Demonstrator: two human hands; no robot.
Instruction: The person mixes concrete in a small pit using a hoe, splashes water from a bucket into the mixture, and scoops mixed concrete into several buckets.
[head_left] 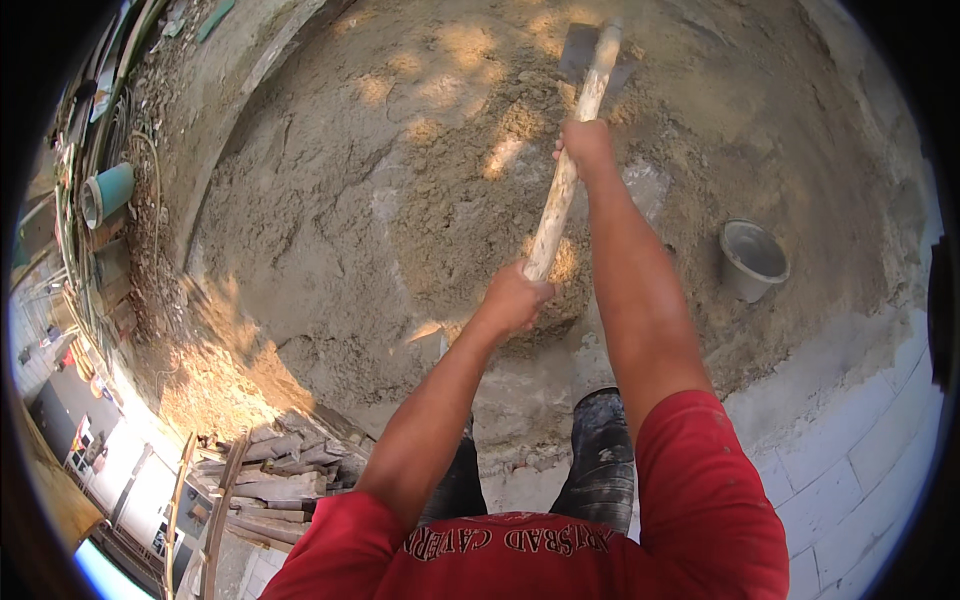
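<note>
Both hands are wrapped round the pale wooden handle of a hoe [553,222]. My left hand [515,298] grips its near end, and my right hand [588,147] holds it farther up. At the far end the grey metal blade [579,54] rests at the wet grey-brown mortar [460,190], its lower edge partly hidden. The mortar lies lumpy and spread over the ground ahead of me. To the right of my right forearm a grey bucket [754,258] stands in it.
Pale block paving [830,490] runs along the lower right. Stacked wooden boards [280,490] lie at the lower left. A teal bucket [108,194] lies on its side at the far left, beside hoses and debris. My dark boots [600,445] stand at the mortar's near edge.
</note>
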